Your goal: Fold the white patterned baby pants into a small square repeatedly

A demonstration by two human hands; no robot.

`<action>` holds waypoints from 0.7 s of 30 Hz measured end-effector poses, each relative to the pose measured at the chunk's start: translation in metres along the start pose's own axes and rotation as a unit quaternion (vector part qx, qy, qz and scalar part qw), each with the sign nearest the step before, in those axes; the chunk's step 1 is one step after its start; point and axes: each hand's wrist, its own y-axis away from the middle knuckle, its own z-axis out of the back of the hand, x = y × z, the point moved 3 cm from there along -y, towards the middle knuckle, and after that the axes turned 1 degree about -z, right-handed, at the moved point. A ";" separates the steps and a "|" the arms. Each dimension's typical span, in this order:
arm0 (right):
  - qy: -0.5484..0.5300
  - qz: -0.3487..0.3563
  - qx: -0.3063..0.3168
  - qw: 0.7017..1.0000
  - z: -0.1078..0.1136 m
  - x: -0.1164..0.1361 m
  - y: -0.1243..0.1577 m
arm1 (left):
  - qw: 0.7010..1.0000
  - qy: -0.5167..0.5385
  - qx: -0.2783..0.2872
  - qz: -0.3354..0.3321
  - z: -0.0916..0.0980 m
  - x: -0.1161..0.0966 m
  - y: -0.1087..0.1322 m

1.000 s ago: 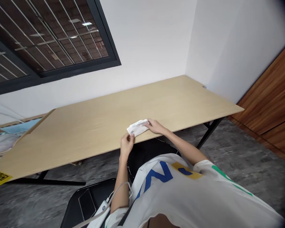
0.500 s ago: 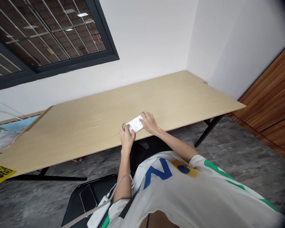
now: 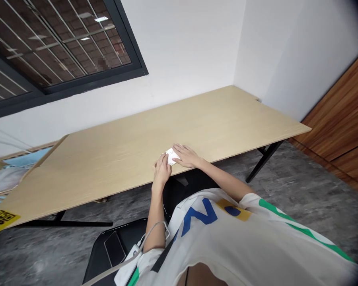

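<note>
A small flat white rectangle with a faint print (image 3: pixel 172 156), perhaps a tissue pack, lies on the table near its front edge. My left hand (image 3: pixel 162 169) rests over its left end, fingers stretched out across the surface. From the other side, my right hand (image 3: pixel 185 155) lies flat over the right end, its thumb nearer the front edge. Only the middle of the white piece shows between the hands; both ends are covered.
The wooden table (image 3: pixel 107 155) runs along the wall beneath a barred window (image 3: pixel 68 43). A black stool (image 3: pixel 95 254) at my left carries a phone (image 3: pixel 114 248) and a white power bank (image 3: pixel 127 270) with a cable. Cloth items (image 3: pixel 6 176) lie at far left.
Both hands have moved from the ends further over the white piece, their fingers flatter now. Less of it shows. The view has shifted slightly.
</note>
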 end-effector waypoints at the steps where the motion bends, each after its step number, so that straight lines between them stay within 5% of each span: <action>1: -0.011 -0.010 0.011 1.000 0.000 -0.004 0.001 | 1.000 -0.005 -0.007 0.005 0.001 0.000 0.000; 10: -0.023 0.010 -0.035 0.999 0.009 -0.006 0.009 | 1.000 0.004 0.006 0.012 0.005 -0.001 0.000; 17: -0.104 0.023 0.039 0.994 0.017 -0.021 0.005 | 0.998 0.040 0.026 0.040 0.010 0.003 -0.005; 21: -0.155 0.026 0.011 0.987 0.025 -0.032 -0.008 | 0.991 0.122 -0.022 0.058 0.013 0.007 -0.011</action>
